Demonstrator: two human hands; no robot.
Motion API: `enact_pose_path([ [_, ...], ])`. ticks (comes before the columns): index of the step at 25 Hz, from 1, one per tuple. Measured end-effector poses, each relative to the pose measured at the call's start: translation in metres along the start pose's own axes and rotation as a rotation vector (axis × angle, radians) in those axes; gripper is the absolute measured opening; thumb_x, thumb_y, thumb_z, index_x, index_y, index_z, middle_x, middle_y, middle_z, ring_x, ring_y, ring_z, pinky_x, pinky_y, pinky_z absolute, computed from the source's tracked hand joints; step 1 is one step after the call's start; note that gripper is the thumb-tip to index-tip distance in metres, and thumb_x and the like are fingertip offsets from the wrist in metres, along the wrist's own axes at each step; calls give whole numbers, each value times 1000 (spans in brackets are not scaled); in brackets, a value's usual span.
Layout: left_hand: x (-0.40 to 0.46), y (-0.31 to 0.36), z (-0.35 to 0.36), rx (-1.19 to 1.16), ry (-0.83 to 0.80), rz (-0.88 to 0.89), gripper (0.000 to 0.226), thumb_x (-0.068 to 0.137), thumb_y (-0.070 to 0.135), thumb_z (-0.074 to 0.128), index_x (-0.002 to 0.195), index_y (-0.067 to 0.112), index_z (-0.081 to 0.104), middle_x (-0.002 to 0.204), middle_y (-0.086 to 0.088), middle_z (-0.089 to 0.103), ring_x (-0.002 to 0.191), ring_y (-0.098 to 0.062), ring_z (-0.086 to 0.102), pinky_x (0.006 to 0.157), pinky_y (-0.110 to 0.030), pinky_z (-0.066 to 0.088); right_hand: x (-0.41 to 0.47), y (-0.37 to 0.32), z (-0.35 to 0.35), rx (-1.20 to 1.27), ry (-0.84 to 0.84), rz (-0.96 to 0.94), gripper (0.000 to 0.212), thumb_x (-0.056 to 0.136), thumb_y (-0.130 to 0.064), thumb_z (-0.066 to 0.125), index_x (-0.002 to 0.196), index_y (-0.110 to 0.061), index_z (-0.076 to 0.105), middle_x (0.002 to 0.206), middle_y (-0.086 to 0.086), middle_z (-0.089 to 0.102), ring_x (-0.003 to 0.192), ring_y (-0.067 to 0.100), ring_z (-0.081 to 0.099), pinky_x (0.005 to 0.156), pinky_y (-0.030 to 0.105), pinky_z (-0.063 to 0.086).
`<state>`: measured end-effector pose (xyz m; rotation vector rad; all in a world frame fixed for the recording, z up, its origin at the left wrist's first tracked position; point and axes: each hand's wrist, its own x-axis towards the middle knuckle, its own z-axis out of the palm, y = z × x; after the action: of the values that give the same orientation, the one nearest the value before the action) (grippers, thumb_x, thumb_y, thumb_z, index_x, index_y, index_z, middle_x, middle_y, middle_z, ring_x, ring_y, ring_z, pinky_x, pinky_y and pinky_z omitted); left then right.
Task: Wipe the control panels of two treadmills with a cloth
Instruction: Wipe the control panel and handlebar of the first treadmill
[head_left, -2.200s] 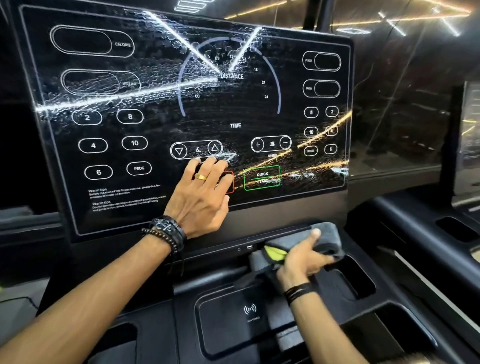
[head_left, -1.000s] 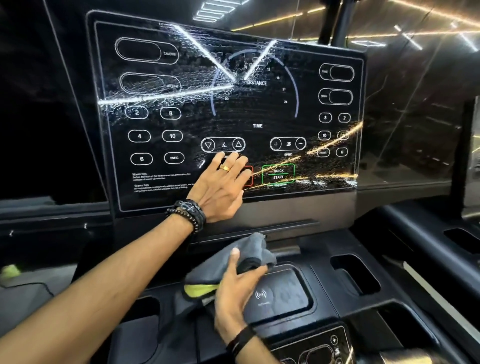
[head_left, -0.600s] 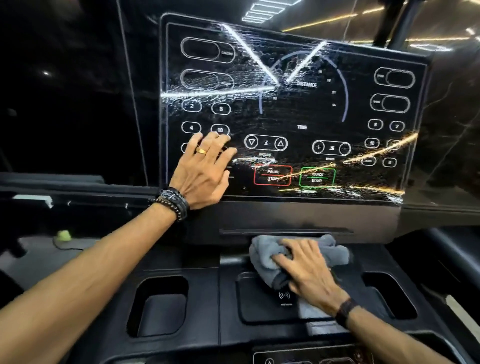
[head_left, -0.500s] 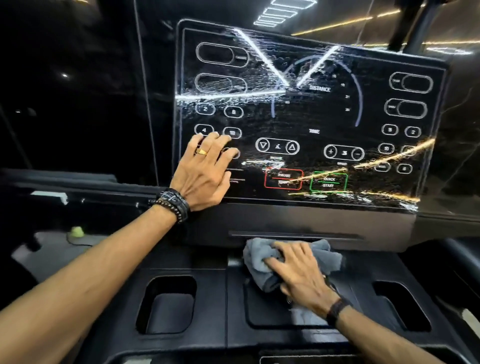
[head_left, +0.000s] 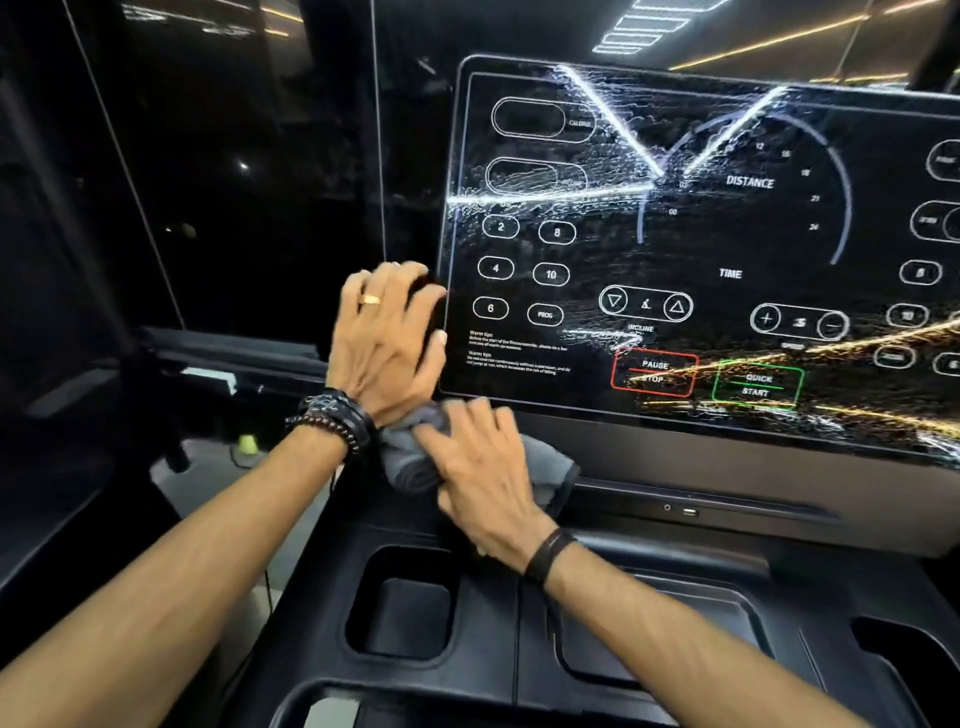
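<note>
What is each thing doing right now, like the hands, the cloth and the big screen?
Left hand: fingers curled round the screen's left edge.
Right hand: fingers spread, pressing on the cloth.
Cloth: grey, bunched under the right hand, below the screen's lower left corner.
Control panel: streaky and smeared.
Cup holder: nothing visible inside.

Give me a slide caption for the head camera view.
Left hand grips the control panel's left edge while the right hand presses a grey cloth below its lower corner.

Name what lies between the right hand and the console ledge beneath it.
In the head view, the grey cloth lies there, bunched under the right hand, which presses it against the ledge.
</note>
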<state>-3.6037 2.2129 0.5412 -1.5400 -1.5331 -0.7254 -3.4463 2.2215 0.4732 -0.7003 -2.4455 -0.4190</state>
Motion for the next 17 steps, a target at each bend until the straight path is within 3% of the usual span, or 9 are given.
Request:
enact_pose_path([
  [2, 8, -5, -3, -31, 54, -103, 40, 86, 29, 56, 120, 8, 59, 130, -15, 54, 118, -33, 48, 104, -48, 30, 0, 6, -8, -5, -23, -17, 49, 57, -19, 66, 105, -21, 59, 102, 5, 53, 87, 28, 43, 69, 40, 29],
  [5, 17, 0, -3, -67, 99, -124, 39, 87, 31, 54, 120, 9, 59, 131, -14, 54, 117, -32, 47, 104, -48, 30, -7, 11, -8, -59, -165, -329, 44, 57, -20, 70, 100, -24, 59, 100, 3, 53, 88, 26, 43, 65, 38, 31],
  [9, 16, 13, 1, -120, 109, -100, 39, 87, 31, 54, 119, 9, 60, 130, -13, 55, 116, -31, 48, 104, -48, 30, -2, 60, -37, -15, -45, -24, 51, 48, -19, 68, 98, -24, 60, 98, 4, 54, 86, 27, 45, 63, 37, 35],
  [12, 19, 26, 7, -151, 86, -70, 38, 88, 31, 54, 119, 9, 60, 128, -13, 56, 115, -31, 49, 104, -47, 31, -38, 82, -41, -98, -165, -233, 41, 58, -20, 59, 99, -26, 58, 101, 2, 54, 85, 26, 44, 65, 38, 35],
  [15, 22, 45, 12, -167, 68, -12, 39, 87, 30, 57, 119, 9, 61, 129, -13, 56, 116, -31, 50, 104, -48, 32, -45, 107, -50, -17, -106, -16, 48, 49, -13, 67, 94, -26, 56, 96, 1, 52, 82, 27, 45, 64, 38, 38],
  [17, 21, 55, 14, -182, 52, 49, 40, 86, 31, 57, 119, 8, 61, 130, -14, 56, 117, -31, 50, 104, -48, 32, -56, 118, -58, -84, -137, -84, 47, 53, -14, 66, 97, -27, 56, 100, 1, 54, 82, 26, 46, 64, 38, 38],
])
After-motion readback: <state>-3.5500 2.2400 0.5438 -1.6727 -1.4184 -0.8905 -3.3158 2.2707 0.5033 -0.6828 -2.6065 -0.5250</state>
